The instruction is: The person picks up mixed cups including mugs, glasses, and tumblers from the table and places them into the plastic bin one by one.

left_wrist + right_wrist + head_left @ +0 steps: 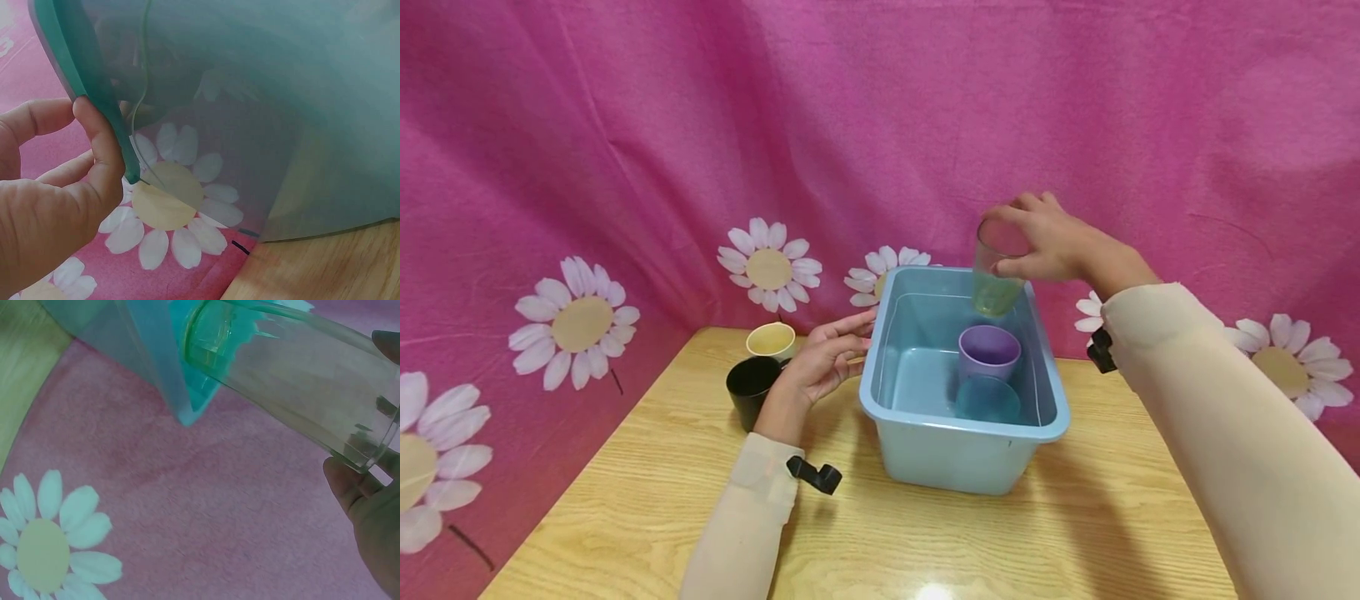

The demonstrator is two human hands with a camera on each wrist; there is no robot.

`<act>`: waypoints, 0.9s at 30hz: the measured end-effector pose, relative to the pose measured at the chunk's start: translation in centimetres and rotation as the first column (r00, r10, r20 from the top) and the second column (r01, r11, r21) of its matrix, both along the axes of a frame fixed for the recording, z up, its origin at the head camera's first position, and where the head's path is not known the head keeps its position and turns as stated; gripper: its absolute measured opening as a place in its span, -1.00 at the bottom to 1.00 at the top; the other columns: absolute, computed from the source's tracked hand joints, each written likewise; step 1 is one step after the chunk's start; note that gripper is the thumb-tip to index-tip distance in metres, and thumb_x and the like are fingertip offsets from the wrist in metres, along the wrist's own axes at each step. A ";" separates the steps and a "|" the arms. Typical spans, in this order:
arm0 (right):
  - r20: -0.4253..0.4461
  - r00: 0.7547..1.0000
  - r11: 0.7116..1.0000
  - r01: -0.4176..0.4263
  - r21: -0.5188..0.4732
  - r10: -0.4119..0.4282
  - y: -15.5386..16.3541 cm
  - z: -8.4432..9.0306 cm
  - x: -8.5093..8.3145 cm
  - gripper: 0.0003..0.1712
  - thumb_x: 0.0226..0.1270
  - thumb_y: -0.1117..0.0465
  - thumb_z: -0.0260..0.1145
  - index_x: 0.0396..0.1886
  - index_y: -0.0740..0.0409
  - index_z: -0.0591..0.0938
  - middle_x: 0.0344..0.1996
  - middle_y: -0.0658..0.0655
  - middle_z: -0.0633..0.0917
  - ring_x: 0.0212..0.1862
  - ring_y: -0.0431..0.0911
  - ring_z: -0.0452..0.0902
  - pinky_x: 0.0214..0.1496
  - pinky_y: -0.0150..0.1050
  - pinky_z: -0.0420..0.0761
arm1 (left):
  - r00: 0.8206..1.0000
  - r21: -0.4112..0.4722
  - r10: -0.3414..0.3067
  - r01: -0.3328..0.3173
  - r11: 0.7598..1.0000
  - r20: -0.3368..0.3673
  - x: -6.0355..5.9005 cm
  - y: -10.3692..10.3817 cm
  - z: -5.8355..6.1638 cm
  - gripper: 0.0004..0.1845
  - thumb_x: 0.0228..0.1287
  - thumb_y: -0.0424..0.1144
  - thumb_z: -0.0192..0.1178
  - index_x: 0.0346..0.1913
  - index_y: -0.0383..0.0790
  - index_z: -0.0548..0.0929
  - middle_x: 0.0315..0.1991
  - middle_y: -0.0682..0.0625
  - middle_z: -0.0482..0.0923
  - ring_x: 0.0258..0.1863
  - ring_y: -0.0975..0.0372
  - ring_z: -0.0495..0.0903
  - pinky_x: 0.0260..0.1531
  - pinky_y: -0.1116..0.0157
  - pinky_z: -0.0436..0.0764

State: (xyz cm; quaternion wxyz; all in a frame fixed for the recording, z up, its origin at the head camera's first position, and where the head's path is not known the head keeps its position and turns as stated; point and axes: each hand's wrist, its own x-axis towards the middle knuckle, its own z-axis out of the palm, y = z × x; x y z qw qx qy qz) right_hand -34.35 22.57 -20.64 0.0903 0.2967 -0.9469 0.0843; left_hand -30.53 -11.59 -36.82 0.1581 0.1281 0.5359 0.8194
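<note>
- The left hand lies on the worktop, fingers relaxed and holding nothing, its fingertips at the rim of the blue tub.
- In the tub stand a teal cup and a purple cup.
- The right hand grips a clear green glass by its rim, upright over the tub's far corner.
- A black cup and a cream cup stand left of the tub.

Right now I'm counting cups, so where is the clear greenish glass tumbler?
In the head view, the clear greenish glass tumbler is held by the right hand over the far right corner of the light blue plastic bin, above the purple cup.
</note>
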 end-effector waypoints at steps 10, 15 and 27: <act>0.022 1.000 1.000 0.012 -0.003 -0.012 -0.5 -1.7 -1.1 -0.21 0.26 -0.03 0.41 0.47 -0.03 0.41 0.33 0.34 0.38 0.30 0.28 0.20 0.18 0.40 0.40 | 1.000 -0.005 -0.005 0.005 1.000 -0.005 0.1 0.0 0.0 -0.40 0.41 -0.52 0.06 0.50 -0.30 0.39 0.15 -0.13 0.55 -0.16 0.18 0.68 -0.08 0.23 0.72; 0.039 0.999 1.000 0.018 -0.009 -0.018 -0.6 -2.4 -1.3 -0.20 0.25 -0.01 0.41 0.48 -0.01 0.40 0.33 0.36 0.37 0.31 0.31 0.19 0.19 0.43 0.38 | 1.000 -0.008 0.003 -0.003 1.000 -0.004 0.1 0.0 0.0 -0.40 0.40 -0.52 0.06 0.49 -0.31 0.39 0.14 -0.13 0.55 -0.16 0.17 0.68 -0.09 0.24 0.72; 0.092 0.994 0.999 0.052 -0.006 -0.052 -0.7 -4.6 -2.1 -0.15 0.26 -0.02 0.43 0.51 0.04 0.36 0.35 0.39 0.34 0.30 0.31 0.18 0.21 0.39 0.39 | 1.000 -0.008 0.004 -0.004 1.000 -0.017 0.0 0.0 -0.1 -0.40 0.39 -0.52 0.07 0.49 -0.31 0.39 0.10 -0.11 0.56 -0.17 0.17 0.68 -0.08 0.22 0.72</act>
